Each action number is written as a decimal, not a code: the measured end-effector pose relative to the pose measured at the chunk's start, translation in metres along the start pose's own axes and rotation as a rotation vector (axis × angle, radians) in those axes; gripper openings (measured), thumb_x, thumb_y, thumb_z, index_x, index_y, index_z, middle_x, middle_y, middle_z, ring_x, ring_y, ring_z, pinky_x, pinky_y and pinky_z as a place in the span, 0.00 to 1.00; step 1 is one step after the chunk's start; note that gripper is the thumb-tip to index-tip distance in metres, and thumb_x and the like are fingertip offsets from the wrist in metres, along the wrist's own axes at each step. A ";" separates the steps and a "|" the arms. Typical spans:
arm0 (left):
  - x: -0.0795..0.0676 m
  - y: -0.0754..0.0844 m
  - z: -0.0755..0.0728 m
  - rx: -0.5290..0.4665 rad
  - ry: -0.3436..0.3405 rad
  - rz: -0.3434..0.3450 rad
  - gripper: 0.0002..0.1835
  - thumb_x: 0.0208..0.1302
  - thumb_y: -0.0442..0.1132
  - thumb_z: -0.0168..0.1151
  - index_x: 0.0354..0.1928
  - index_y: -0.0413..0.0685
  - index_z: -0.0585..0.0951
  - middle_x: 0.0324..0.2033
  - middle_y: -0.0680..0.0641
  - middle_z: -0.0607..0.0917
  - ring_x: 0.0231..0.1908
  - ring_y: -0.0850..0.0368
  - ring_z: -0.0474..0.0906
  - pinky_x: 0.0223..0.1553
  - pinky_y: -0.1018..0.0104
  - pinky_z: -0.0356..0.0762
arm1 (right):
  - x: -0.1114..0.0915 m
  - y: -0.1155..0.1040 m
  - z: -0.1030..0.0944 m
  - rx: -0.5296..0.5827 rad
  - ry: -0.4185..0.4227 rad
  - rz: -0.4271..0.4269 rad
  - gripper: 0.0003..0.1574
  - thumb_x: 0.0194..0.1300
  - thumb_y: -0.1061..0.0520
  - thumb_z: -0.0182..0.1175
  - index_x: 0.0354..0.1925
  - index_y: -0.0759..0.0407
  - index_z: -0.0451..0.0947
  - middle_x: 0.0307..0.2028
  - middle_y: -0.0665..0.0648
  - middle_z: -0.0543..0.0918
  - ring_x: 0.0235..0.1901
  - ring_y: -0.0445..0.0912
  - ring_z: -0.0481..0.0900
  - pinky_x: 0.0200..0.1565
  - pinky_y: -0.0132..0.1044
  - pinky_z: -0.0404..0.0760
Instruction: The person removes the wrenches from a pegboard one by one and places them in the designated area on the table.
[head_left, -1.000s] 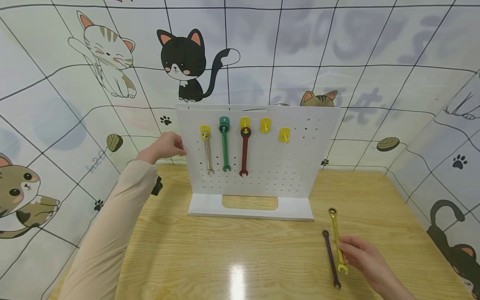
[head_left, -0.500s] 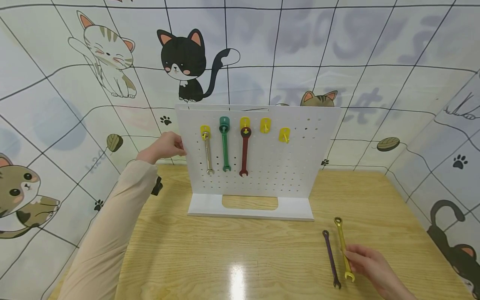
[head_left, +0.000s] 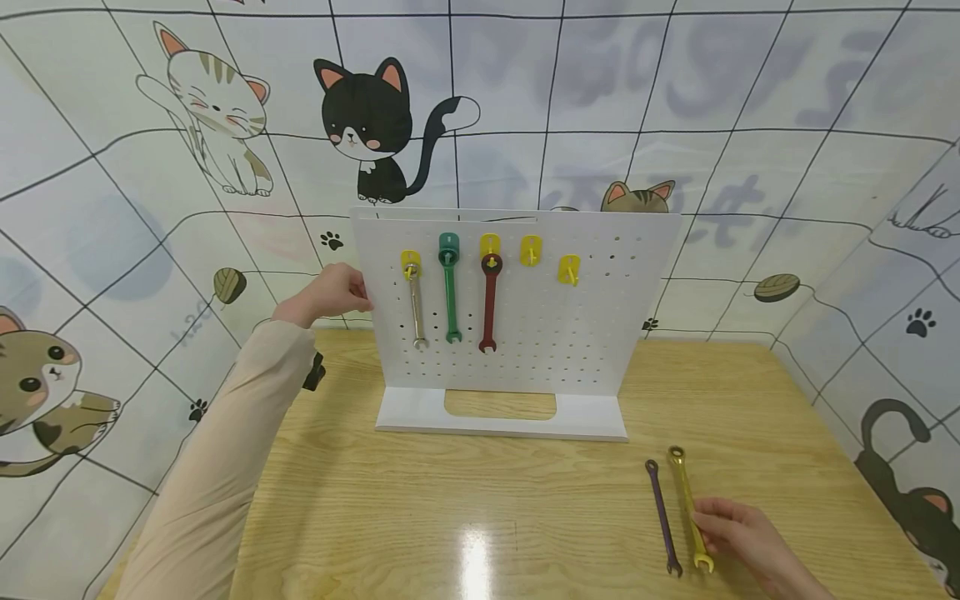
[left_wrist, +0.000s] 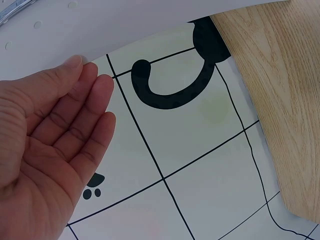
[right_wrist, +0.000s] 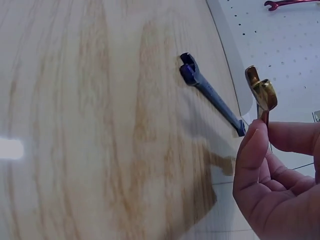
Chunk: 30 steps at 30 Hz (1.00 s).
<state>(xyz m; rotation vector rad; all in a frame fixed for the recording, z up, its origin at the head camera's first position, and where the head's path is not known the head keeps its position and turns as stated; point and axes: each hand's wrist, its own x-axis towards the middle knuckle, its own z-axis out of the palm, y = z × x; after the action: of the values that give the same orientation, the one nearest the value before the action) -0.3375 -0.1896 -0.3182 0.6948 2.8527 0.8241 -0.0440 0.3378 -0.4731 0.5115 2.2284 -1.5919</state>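
My left hand [head_left: 327,296] pinches the left edge of a white pegboard [head_left: 573,333] between thumb and fingers; the left wrist view shows the fingertips [left_wrist: 90,72] right at that edge. In the head view my right hand [head_left: 742,533] holds a gold-yellow combination wrench [head_left: 686,487] by its shank, ring end pointing toward the board. The right wrist view shows its open end [right_wrist: 265,95] standing up from the pinch of thumb and forefinger. Just left of it a purple wrench [head_left: 663,517] lies on the wooden table [head_left: 420,500].
Silver [head_left: 417,312], green [head_left: 451,300] and red [head_left: 489,308] wrenches hang from pegboard hooks. Two yellow hooks, one upper [head_left: 531,251] and one lower [head_left: 569,270], carry nothing. A cat-patterned cloth [head_left: 510,100] surrounds the table.
My right hand has drawn the yellow wrench toward me and slightly right, beside the purple one. The left hand and pegboard have stayed still.
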 end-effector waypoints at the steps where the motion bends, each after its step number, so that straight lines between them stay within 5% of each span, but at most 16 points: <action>1: 0.000 0.000 0.000 0.001 0.000 -0.001 0.04 0.54 0.28 0.64 0.30 0.31 0.82 0.28 0.40 0.84 0.29 0.51 0.77 0.34 0.59 0.75 | 0.000 0.001 -0.001 -0.006 -0.004 -0.003 0.26 0.66 0.60 0.53 0.53 0.82 0.66 0.30 0.52 0.78 0.29 0.42 0.75 0.33 0.33 0.77; 20: 0.001 -0.003 0.001 -0.010 -0.007 -0.008 0.04 0.54 0.28 0.64 0.29 0.31 0.82 0.27 0.40 0.85 0.28 0.51 0.78 0.33 0.60 0.75 | 0.007 -0.001 0.008 -0.273 0.150 -0.028 0.16 0.60 0.63 0.58 0.42 0.77 0.76 0.27 0.53 0.81 0.26 0.46 0.77 0.28 0.35 0.76; 30: 0.001 -0.001 0.001 -0.003 0.001 -0.003 0.03 0.53 0.28 0.64 0.28 0.31 0.82 0.26 0.41 0.85 0.27 0.53 0.77 0.32 0.63 0.74 | 0.007 -0.005 0.009 -0.339 0.153 -0.033 0.06 0.57 0.63 0.60 0.29 0.69 0.77 0.21 0.53 0.77 0.22 0.45 0.76 0.25 0.35 0.76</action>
<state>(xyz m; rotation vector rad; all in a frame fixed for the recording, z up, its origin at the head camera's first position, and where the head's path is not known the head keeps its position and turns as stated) -0.3386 -0.1891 -0.3192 0.6901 2.8518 0.8288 -0.0515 0.3281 -0.4752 0.5142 2.5630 -1.1859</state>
